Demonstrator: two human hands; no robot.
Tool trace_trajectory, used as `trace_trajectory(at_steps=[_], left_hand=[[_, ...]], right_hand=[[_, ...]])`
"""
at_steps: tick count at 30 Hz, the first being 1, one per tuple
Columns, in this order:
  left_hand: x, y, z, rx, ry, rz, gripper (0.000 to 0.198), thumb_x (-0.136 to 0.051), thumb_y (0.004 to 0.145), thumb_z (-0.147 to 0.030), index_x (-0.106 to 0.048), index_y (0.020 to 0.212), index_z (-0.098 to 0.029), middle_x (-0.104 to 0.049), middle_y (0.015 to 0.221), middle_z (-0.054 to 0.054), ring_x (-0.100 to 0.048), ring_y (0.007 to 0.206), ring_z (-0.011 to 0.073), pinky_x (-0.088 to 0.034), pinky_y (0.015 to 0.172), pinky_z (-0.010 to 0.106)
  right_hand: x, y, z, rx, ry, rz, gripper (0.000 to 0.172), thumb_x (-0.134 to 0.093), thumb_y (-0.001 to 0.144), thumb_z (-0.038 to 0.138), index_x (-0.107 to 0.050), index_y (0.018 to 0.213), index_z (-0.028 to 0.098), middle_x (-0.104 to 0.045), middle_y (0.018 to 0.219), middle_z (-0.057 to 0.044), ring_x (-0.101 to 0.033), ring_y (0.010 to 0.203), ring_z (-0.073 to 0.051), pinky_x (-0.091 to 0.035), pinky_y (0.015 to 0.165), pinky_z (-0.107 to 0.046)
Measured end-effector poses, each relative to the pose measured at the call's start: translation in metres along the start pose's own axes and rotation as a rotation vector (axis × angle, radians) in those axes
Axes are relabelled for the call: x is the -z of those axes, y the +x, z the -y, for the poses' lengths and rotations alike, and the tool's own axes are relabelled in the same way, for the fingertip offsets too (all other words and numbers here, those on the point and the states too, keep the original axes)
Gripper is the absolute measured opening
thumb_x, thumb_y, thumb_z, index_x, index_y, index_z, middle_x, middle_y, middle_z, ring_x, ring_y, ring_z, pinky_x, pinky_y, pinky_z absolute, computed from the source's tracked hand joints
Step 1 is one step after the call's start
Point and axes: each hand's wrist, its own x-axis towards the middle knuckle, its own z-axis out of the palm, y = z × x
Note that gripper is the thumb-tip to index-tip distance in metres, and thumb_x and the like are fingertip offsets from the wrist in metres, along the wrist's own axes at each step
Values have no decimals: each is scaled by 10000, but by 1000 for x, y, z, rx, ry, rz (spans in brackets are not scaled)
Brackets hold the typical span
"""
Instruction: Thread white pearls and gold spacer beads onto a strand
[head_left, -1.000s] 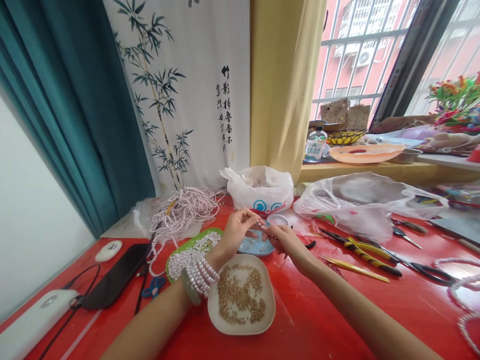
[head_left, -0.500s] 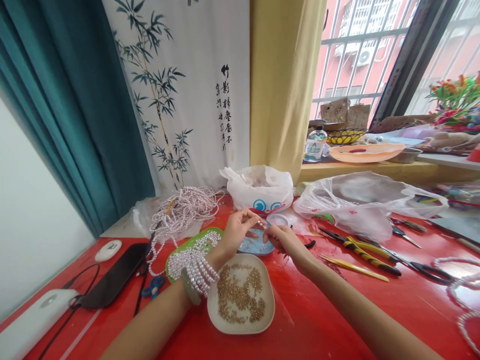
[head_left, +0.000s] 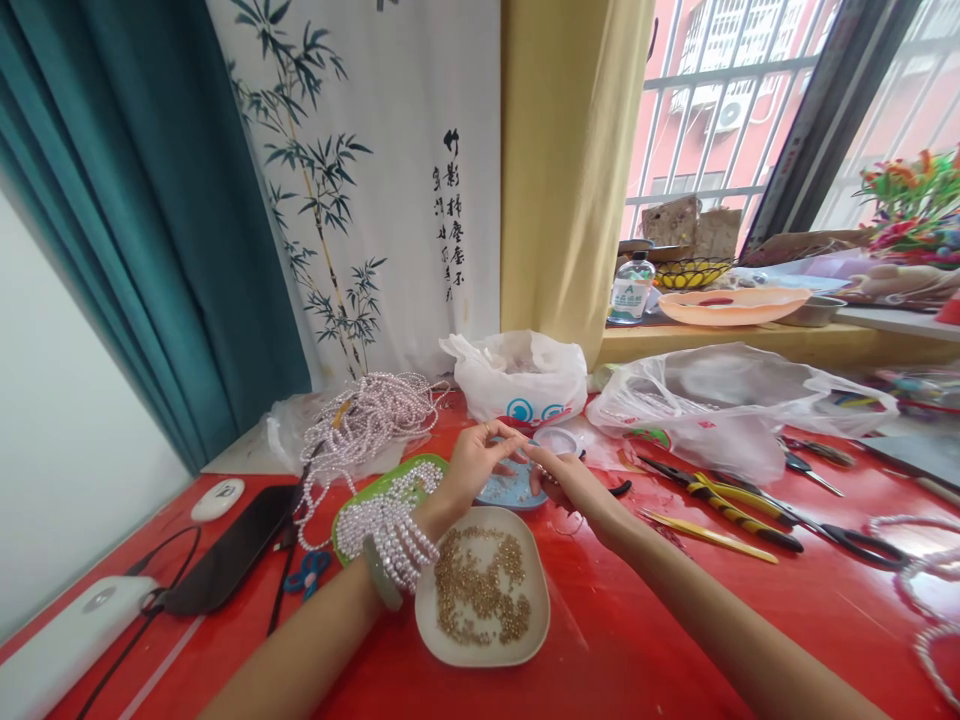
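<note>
Over the blue tray [head_left: 501, 494], my left hand [head_left: 480, 462] and my right hand [head_left: 564, 478] meet at the fingertips. Thumb and fingers of the left are pinched together; whatever is between them is too small to make out. My right fingers are curled round a thin beaded string [head_left: 546, 474], mostly hidden by the hand, with a fine thread loop hanging below. Several strands of pearly lilac beads [head_left: 397, 545] and a pale green bangle [head_left: 381, 572] circle my left wrist. Just below the hands sits a cream tray [head_left: 482, 655] of small gold beads [head_left: 480, 590].
Left of the hands lie a green tray [head_left: 346, 556] of pale beads, a heap of bead strands [head_left: 375, 415], blue scissors handles [head_left: 306, 573] and a phone [head_left: 229, 550]. Yellow-black pliers [head_left: 739, 508], tweezers [head_left: 712, 535] and plastic bags [head_left: 517, 375] lie right and behind.
My right hand has shifted slightly left and turned, its fingertips now against the left ones. The beads seen between the hands earlier are now mostly covered.
</note>
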Motion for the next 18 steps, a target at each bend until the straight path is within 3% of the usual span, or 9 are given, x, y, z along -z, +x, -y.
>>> trace_trajectory(at_steps=[2,4,7,9,11,15,18], left_hand=[[1,0,-1,9,19,-8,167,-619,687,-304,-619,697,-138,-581,680,20,-555,610,117,-456,503,198],[2,0,-3,22,38,-26,168,-619,681,-300,-623,685,-132,-565,641,9,-532,587,106,-445,501,195],[2,-1,-7,34,48,6,154,-632,662,-283,-625,658,-129,-571,630,6,-512,570,96,-430,503,195],[0,-4,-11,43,73,89,149,-642,654,-277,-632,653,-128,-578,626,7,-501,553,88,-421,507,200],[-4,-7,-14,62,95,175,162,-655,647,-287,-642,657,-126,-576,611,8,-484,532,80,-410,508,206],[-12,-15,-18,67,45,286,200,-665,651,-318,-659,715,-129,-604,663,25,-510,582,87,-403,533,206],[-16,-21,-22,75,8,295,193,-674,643,-315,-654,705,-134,-611,683,28,-515,591,88,-412,538,212]], right_hand=[[2,1,1,-5,-25,36,510,-400,776,494,-496,385,181,-260,302,63,-232,319,-74,-188,370,-245],[7,0,4,9,-42,59,479,-421,775,467,-546,424,166,-373,321,32,-330,344,-95,-245,387,-244],[19,-6,16,98,-47,15,308,-490,760,408,-652,684,157,-635,699,-37,-539,663,-155,-379,563,-251],[25,-12,27,183,-55,-24,280,-514,756,400,-656,860,183,-635,903,-38,-533,804,-163,-390,648,-254],[28,-19,37,274,-67,-10,278,-532,754,390,-651,907,190,-630,845,-30,-532,720,-144,-392,605,-255],[28,-32,51,351,21,42,187,-578,734,339,-653,734,169,-570,597,14,-466,506,-85,-369,476,-232],[32,-40,57,403,168,-38,147,-602,739,306,-655,759,170,-577,577,19,-494,505,-79,-408,491,-225]])
